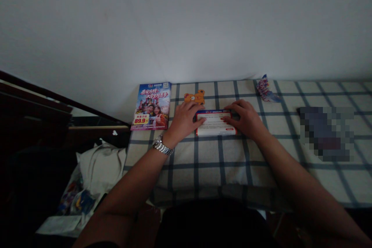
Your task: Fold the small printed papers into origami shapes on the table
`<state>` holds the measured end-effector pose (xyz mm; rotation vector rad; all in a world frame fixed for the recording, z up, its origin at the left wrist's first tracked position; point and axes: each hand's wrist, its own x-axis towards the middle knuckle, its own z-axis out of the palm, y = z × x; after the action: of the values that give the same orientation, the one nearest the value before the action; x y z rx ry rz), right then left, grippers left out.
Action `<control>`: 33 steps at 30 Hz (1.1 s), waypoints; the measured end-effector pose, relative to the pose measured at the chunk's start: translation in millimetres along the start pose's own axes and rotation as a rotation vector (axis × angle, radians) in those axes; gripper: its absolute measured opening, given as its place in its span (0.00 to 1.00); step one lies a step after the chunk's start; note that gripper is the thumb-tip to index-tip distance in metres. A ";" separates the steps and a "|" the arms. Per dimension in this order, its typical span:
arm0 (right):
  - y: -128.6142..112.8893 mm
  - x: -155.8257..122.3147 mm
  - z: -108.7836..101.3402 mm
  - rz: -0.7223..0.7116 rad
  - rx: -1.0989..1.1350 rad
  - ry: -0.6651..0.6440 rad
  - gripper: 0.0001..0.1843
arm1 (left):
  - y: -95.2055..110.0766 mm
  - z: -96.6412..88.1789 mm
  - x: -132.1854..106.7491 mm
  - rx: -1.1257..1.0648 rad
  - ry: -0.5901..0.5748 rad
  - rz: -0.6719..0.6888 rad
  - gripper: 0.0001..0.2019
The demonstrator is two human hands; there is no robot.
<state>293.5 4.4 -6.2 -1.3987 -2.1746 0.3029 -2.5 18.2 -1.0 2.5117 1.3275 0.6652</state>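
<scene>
My left hand point(184, 118) and my right hand point(244, 118) both rest on a folded white leaflet with a red border point(215, 124), lying on the checked tablecloth point(221, 159). The left hand's fingers lie flat over the leaflet's left edge; a metal watch point(162, 146) is on that wrist. The right hand's fingers press flat on the leaflet's right part. Neither hand grips anything.
A colourful flyer marked 89.9 point(151, 105) lies at the table's left edge. An orange bear-shaped item point(195, 97) sits behind my left hand. A small folded paper piece point(265, 89) lies near the wall. A blurred patch point(327, 131) is at right. Bags point(93, 174) lie on the floor at left.
</scene>
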 end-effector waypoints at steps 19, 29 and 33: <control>1.3 5.0 2.4 0.021 0.050 0.018 0.13 | 3.4 -0.4 3.6 -0.044 0.036 -0.084 0.15; -3.8 5.6 -1.1 0.039 0.074 0.023 0.11 | 3.7 1.0 4.8 -0.036 0.044 -0.094 0.13; -3.4 6.7 -0.9 0.043 0.068 0.022 0.11 | 4.1 0.3 5.3 -0.036 0.049 -0.087 0.12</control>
<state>289.1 8.8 -1.8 -1.4060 -2.0989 0.3726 3.2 20.2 1.8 2.4082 1.4198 0.7299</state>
